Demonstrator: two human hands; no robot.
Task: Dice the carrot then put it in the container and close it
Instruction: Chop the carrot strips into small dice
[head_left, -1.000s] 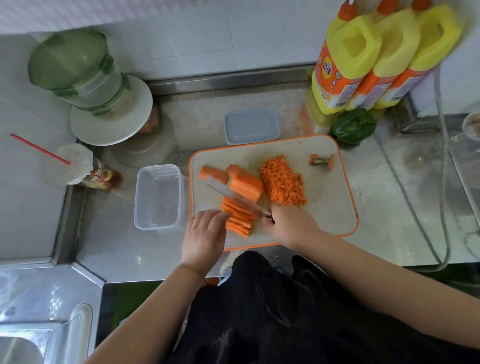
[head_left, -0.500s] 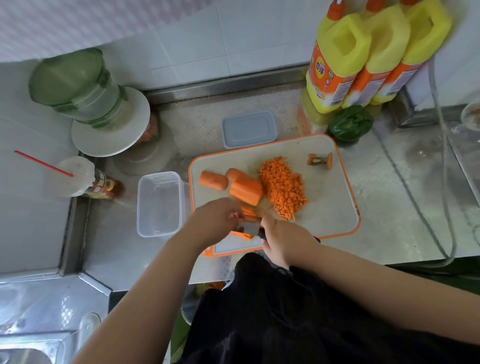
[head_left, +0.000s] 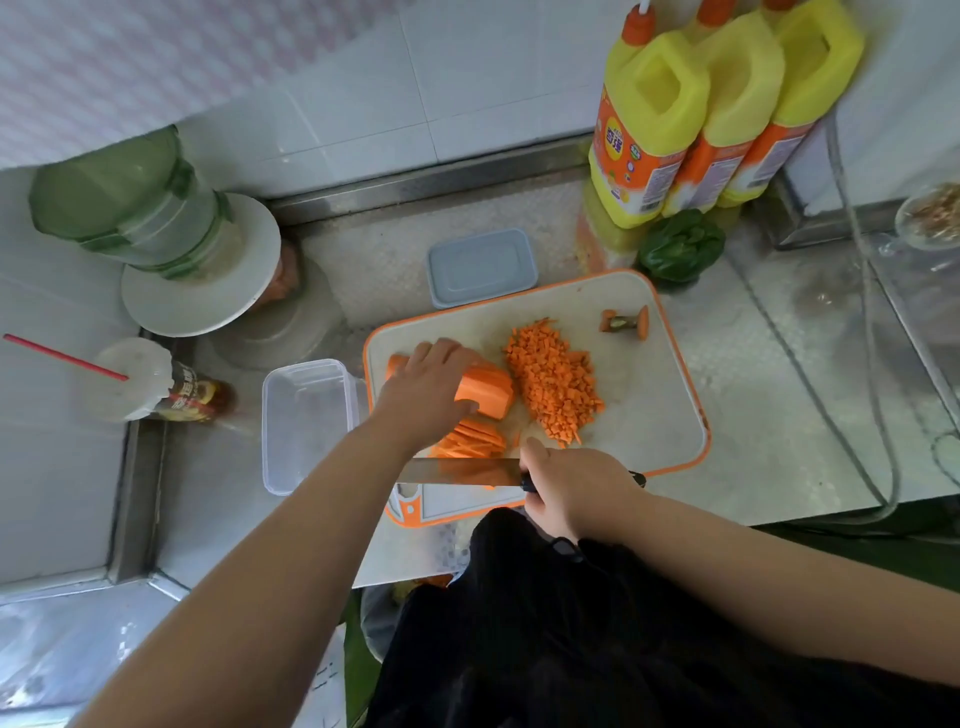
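Nearest, the right hand (head_left: 574, 486) is wrapped around the black handle of a knife (head_left: 460, 471), whose blade lies flat-on to the camera and points left across the near part of the cutting board (head_left: 654, 415). Just beyond the blade sits a fan of thin carrot sticks (head_left: 475, 441), touching or nearly touching its far edge. The left hand (head_left: 428, 392) reaches over the blade; its fingers curve down over the larger carrot chunks (head_left: 485, 392), which lie under and just right of its fingertips, a rounded end of carrot peeking out to the left of the fingers. Whether it truly grips them or only rests on them cannot be told. Right of the chunks is a heap of diced carrot (head_left: 553, 382), apart from both hands. Far right on the board lie the trimmed carrot ends (head_left: 626, 323). Left of the board, just beside its edge, stands the clear container (head_left: 306, 421), with nothing in it. Beyond the board's far edge lies the grey-blue lid (head_left: 482, 267). Farther right stand three yellow bottles (head_left: 717, 114) against the wall.
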